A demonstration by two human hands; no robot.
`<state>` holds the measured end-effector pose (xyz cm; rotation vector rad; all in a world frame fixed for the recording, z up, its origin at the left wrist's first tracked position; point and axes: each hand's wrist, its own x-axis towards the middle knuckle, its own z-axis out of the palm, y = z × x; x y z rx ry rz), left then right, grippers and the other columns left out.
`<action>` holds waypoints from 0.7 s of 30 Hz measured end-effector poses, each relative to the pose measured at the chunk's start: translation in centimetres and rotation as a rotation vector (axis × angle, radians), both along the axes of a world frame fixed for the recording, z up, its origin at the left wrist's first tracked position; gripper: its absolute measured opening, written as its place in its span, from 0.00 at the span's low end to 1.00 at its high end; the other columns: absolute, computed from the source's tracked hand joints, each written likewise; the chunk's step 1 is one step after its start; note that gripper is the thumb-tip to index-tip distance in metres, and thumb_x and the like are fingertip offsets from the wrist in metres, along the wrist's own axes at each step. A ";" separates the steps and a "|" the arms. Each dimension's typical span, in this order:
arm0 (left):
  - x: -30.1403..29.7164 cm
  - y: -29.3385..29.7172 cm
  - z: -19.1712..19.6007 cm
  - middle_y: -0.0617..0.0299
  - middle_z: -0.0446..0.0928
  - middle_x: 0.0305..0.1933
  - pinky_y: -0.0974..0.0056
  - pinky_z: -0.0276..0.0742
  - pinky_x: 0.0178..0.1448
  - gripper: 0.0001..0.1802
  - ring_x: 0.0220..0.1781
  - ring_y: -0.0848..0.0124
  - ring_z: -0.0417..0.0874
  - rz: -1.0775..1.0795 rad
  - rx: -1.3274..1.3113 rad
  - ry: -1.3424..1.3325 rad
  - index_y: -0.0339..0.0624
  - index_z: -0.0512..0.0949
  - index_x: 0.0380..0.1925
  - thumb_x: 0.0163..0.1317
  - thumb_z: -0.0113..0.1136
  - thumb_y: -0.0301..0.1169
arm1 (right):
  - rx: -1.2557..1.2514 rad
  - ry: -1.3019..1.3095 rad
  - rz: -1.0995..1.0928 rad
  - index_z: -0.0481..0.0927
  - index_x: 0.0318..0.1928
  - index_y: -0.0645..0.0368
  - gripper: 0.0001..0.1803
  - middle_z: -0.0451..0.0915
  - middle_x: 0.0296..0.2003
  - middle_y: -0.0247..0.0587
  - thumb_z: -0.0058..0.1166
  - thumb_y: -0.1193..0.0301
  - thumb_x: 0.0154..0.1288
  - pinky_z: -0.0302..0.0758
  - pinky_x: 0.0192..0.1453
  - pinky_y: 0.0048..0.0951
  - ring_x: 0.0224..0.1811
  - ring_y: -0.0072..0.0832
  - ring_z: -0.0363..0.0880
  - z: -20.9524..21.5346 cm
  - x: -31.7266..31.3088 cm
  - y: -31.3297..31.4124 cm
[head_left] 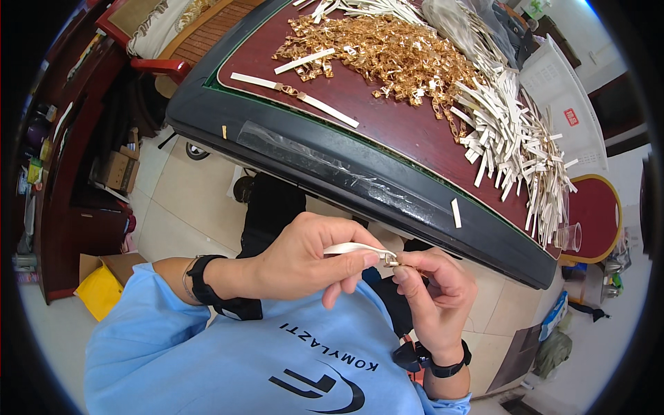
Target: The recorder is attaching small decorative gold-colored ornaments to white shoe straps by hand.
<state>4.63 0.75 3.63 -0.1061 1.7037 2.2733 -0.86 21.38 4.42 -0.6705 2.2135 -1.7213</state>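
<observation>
My left hand (304, 252) pinches a white strap (347, 247) between thumb and fingers, and the strap bows upward over them. At its tip, a small gold metal clasp (391, 262) is gripped by the thumb and index finger of my right hand (437, 290). Strap end and clasp meet between my two hands; whether the strap is threaded through is too small to tell. Both hands are in front of my chest, off the near side of the table. On the table lies a joined piece, two white straps with gold links (289, 90) between them.
A dark red tabletop (387, 117) with a black padded edge (290, 149) stands ahead. It bears a heap of gold clasps (373, 52) and a large pile of white straps (508, 138). One short strap (456, 213) rests on the padded edge. A clear plastic cup (570, 237) is at the right corner.
</observation>
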 end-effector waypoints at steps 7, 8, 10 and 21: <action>-0.2 0.6 -2.0 0.54 0.80 0.24 0.66 0.76 0.26 0.10 0.22 0.66 0.82 0.186 -0.646 0.816 0.33 0.82 0.42 0.59 0.62 0.20 | 0.097 0.189 -0.002 0.85 0.40 0.66 0.08 0.80 0.25 0.40 0.63 0.83 0.57 0.72 0.29 0.21 0.25 0.22 0.76 0.6 0.2 -0.6; -0.2 0.9 -2.1 0.53 0.80 0.24 0.64 0.77 0.27 0.11 0.23 0.63 0.82 0.260 -0.694 0.891 0.32 0.82 0.41 0.56 0.64 0.19 | 0.088 0.220 0.000 0.85 0.40 0.66 0.09 0.80 0.25 0.40 0.63 0.83 0.57 0.72 0.29 0.20 0.24 0.22 0.76 0.6 0.2 -0.7; -0.1 1.1 -2.5 0.52 0.80 0.24 0.63 0.78 0.29 0.12 0.25 0.60 0.82 0.335 -0.741 0.962 0.31 0.82 0.40 0.53 0.65 0.18 | 0.078 0.249 0.003 0.85 0.40 0.66 0.09 0.79 0.25 0.40 0.63 0.84 0.57 0.72 0.28 0.20 0.24 0.22 0.76 0.4 0.1 -0.8; -1.2 -0.6 -2.5 0.57 0.78 0.26 0.60 0.73 0.31 0.07 0.27 0.60 0.79 0.073 -0.505 0.890 0.37 0.80 0.35 0.56 0.64 0.21 | 0.095 0.222 0.113 0.85 0.39 0.65 0.08 0.81 0.26 0.40 0.61 0.84 0.57 0.73 0.29 0.20 0.24 0.22 0.77 0.7 -1.0 -0.1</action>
